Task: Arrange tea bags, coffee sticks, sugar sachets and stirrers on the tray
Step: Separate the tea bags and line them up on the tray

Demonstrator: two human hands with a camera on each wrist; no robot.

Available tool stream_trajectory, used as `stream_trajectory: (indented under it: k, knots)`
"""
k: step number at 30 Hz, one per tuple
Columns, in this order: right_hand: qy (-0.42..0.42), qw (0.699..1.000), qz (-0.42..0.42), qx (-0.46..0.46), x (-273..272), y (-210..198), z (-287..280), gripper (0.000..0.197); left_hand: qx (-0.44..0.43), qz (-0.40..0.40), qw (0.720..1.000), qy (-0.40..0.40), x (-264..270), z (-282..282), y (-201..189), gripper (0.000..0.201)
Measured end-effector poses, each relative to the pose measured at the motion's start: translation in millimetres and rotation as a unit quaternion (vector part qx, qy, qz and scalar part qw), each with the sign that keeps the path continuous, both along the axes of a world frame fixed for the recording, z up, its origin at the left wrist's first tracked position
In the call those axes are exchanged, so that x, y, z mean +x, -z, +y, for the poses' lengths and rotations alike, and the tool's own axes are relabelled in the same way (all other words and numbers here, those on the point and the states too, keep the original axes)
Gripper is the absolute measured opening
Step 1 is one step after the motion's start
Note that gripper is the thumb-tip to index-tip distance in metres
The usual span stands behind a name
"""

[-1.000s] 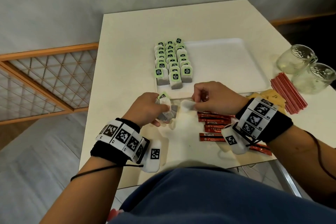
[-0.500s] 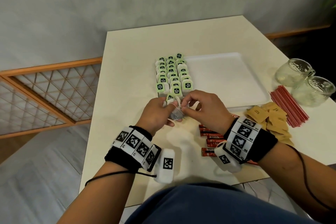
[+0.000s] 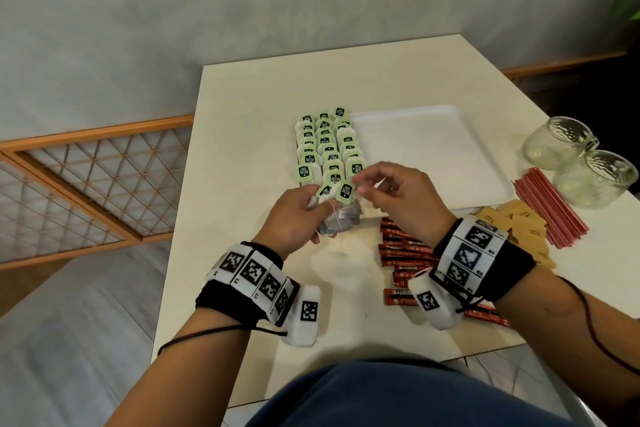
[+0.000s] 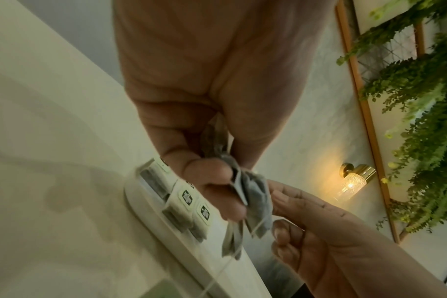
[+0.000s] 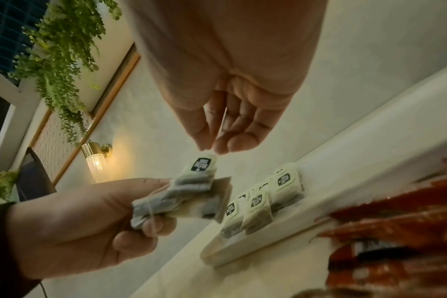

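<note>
My left hand [image 3: 320, 206] grips a small bunch of tea bags [image 3: 341, 218] with green tags, held just above the near left corner of the white tray [image 3: 433, 156]. The bunch [image 5: 186, 193] hangs from my left fingers [image 4: 217, 191], strings trailing down. My right hand [image 3: 360, 185] hovers beside it. Its thumb and fingertips [image 5: 212, 147] are close together just above one tag, and I see nothing held between them. Three rows of tea bags [image 3: 325, 146] fill the tray's left side.
Red coffee sticks [image 3: 405, 253] lie on the table under my right wrist. Brown sugar sachets [image 3: 512, 222] and red stirrers [image 3: 550, 211] lie right of the tray, beside two glass mugs [image 3: 557, 142]. A wooden lattice rail stands left of the table.
Both hands have lifted from the table in front of the tray to its near left corner, the left still carrying the bunch. The right fingers have come off the bunch.
</note>
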State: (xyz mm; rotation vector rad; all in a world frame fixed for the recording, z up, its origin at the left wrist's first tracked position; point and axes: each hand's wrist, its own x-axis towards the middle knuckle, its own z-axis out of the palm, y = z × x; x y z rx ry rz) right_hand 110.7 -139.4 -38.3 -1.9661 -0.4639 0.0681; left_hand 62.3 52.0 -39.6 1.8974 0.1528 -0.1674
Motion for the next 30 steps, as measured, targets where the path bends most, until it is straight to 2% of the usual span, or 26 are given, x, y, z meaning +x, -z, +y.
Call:
stream_trajectory:
  k: [5,10,16,23,26,30]
  knots:
    - [-0.036,0.998,0.025,-0.051,13,-3,1,0.019,0.029,-0.003,0.999,0.034,2,0,-6,0.012]
    - [-0.074,0.994,0.043,-0.061,21,-8,6,0.01,0.037,-0.005,0.998,0.051,3,4,-7,0.017]
    - [-0.134,0.981,0.135,-0.037,33,-17,7,0.008,0.034,0.005,0.999,0.039,5,13,-9,0.015]
    - [-0.167,0.98,0.095,-0.056,44,-18,15,0.017,0.026,0.037,0.995,0.083,10,17,-12,0.019]
    - [-0.198,0.969,0.044,-0.14,51,-21,17,0.019,0.053,0.044,0.992,0.107,13,19,-13,0.033]
    - [-0.242,0.935,-0.014,-0.258,59,-27,20,0.012,0.067,0.047,0.991,0.109,19,23,-13,0.029]
